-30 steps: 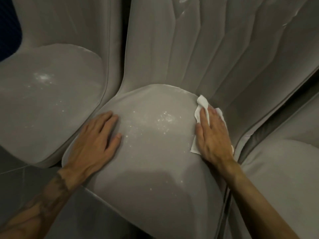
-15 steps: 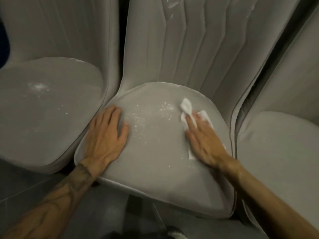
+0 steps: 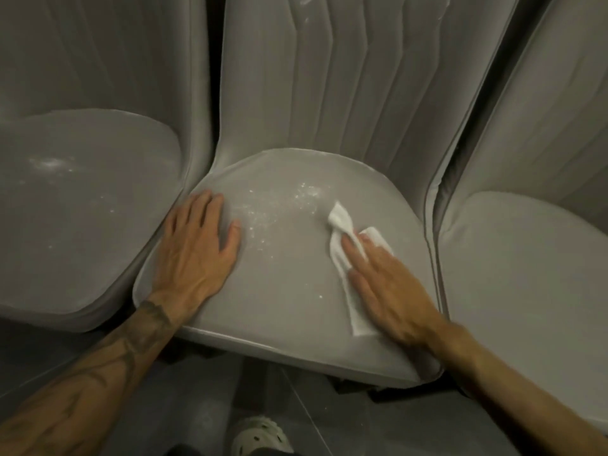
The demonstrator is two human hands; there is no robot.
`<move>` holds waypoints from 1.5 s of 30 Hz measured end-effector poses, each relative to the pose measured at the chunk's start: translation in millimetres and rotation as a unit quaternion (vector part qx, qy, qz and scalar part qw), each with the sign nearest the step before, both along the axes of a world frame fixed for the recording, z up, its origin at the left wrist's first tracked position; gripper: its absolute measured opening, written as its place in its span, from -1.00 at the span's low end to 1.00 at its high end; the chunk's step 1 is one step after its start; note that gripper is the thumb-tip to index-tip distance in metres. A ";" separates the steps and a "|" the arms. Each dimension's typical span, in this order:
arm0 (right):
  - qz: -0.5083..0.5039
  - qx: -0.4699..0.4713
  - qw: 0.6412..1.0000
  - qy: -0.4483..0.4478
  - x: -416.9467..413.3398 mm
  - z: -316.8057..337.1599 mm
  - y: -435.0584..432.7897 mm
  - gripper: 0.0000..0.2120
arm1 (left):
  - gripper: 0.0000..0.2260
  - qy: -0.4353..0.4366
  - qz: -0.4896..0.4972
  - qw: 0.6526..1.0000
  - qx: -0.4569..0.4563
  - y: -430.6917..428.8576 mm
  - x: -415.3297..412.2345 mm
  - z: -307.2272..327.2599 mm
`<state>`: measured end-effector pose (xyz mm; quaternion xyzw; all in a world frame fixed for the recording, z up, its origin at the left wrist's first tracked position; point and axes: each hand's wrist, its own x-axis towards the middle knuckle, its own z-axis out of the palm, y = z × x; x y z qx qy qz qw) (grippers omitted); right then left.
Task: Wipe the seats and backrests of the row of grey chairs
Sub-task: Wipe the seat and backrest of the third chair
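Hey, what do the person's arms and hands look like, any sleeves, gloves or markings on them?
The left hand and right hand are bare: no gloves, rings or watch show. No sleeves reach into view. The left forearm carries dark tattoos from the wrist upward; the right forearm shows no markings, though it is blurred.

Middle seat [image 3: 279,291], white specks [image 3: 263,218] on it. Left hand [image 3: 197,248] flat at its left edge; right hand [image 3: 388,284] pressing white cloth [image 3: 342,225] flat.
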<state>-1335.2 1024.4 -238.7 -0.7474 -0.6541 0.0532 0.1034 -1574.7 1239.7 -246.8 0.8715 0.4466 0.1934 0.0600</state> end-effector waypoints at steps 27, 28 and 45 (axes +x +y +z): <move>-0.101 -0.008 0.995 -0.007 23.1 12.8 24.9 -0.45 | -0.40 0.041 -0.009 0.999 -0.023 3.0 -38.0 4.6; -0.142 -0.002 0.990 -0.012 38.4 16.3 38.1 -0.49 | -0.39 0.029 -0.002 0.999 -0.035 1.3 -39.6 1.0; -0.123 0.046 0.990 -0.044 67.3 11.7 128.1 -0.54 | -0.40 0.042 0.020 0.999 -0.015 0.5 -35.6 -6.4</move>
